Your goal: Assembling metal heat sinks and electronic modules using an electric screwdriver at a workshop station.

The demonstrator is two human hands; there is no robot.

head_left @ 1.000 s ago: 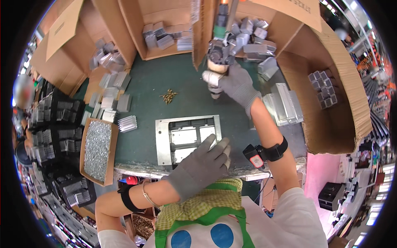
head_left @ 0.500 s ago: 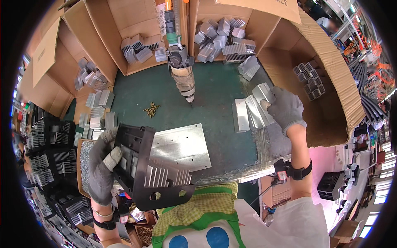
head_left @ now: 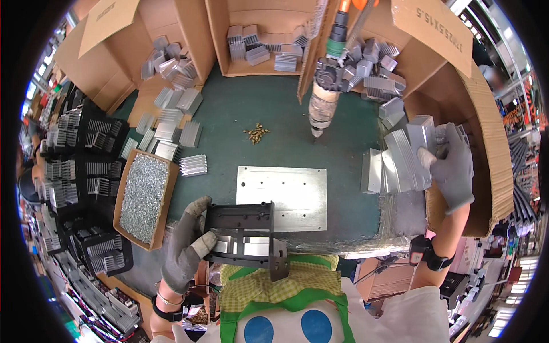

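Observation:
My left hand point(head_left: 186, 246), in a grey glove, grips a black plastic frame point(head_left: 243, 220) by its left side, fingers and thumb closed on it. Silver metal shows through the frame's openings. The frame is held over the table's front edge, tilted, just nearer than a flat silver metal plate point(head_left: 283, 197) with small holes. At the right, my gloved right hand point(head_left: 454, 171) has thumb and fingers around an aluminium heat sink point(head_left: 422, 137) at the end of a short row. Beside it lean more heat sinks point(head_left: 400, 163); the fingers' far side is hidden.
A power screwdriver point(head_left: 326, 97) hangs above the table near a pile of brass screws point(head_left: 256, 134). Left stand finned heat sinks point(head_left: 170, 124) and a carton of small metal parts point(head_left: 119, 211). Cardboard boxes point(head_left: 260, 73) line the back; another box point(head_left: 492, 143) borders my right hand.
The view has swung left, so the table appears shifted right. My left hand has turned the black frame, its fins now out of sight. My right hand stays at the heat sinks.

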